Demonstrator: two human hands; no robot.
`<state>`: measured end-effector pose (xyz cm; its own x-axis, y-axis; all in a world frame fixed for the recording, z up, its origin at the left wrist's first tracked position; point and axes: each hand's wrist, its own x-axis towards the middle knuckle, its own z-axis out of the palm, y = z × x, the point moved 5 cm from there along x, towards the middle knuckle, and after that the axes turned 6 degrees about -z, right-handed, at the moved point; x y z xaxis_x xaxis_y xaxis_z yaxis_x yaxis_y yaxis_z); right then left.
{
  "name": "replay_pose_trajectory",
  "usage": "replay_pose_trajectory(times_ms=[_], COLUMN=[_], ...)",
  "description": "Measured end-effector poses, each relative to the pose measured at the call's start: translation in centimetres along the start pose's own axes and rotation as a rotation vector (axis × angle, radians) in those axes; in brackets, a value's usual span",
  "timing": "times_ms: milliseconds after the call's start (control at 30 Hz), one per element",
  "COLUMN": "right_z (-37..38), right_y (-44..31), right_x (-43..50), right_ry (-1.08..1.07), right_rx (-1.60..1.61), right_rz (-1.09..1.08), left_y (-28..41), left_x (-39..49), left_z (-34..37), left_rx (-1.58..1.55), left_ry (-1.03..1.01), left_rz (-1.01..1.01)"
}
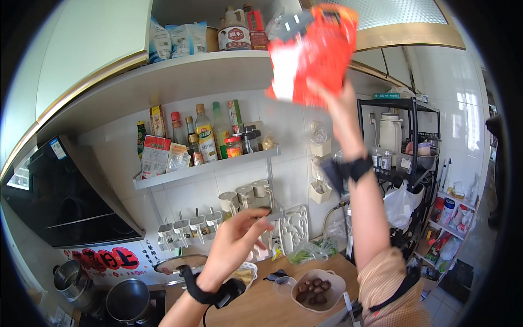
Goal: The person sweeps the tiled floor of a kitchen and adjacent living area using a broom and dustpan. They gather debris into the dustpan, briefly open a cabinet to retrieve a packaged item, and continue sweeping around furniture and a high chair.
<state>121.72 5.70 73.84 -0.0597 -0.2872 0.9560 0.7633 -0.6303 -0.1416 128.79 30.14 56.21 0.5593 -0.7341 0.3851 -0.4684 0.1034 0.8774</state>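
My right hand (341,110) is raised high and grips a red plastic bag (312,57), blurred, in front of the edge of an upper cupboard shelf (229,61). Nothing shows in my left hand (245,235), which hangs with bent, parted fingers in front of the lidded jars (245,196) over the counter. Black straps are on both wrists. Inside the cupboard stand blue-and-white bags (186,39) and a brown-capped jug with a label (234,34). Below, a pale bowl (341,292) of dark mushrooms (316,288) sits on the wooden counter (253,302).
A wall rack (212,167) holds bottles and packets. The range hood (69,196) is at the left, above a dark pan (128,300). Green vegetables in plastic (310,251) lie at the counter's back. A black metal shelf unit (412,139) stands at the right. An open cupboard door (77,53) is upper left.
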Motion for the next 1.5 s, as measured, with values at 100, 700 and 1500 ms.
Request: replay_pose_trajectory(times_ms=[100,700,1500], right_z=[3.1,10.0,-4.5], right_y=[-0.6,5.9,-10.6], right_x=[9.4,14.7,9.3], right_ry=[-0.093,-0.274,0.615], right_rx=[0.091,-0.925,-0.019], right_rz=[-0.016,-0.276,-1.002], left_y=[-3.1,-9.7,6.6], left_x=[-0.9,-3.8,6.0], left_z=[-2.2,-8.8,-3.2], left_rx=[-0.039,-0.025,0.831], left_ry=[0.102,0.361,0.409], left_rz=[-0.08,-0.242,0.866])
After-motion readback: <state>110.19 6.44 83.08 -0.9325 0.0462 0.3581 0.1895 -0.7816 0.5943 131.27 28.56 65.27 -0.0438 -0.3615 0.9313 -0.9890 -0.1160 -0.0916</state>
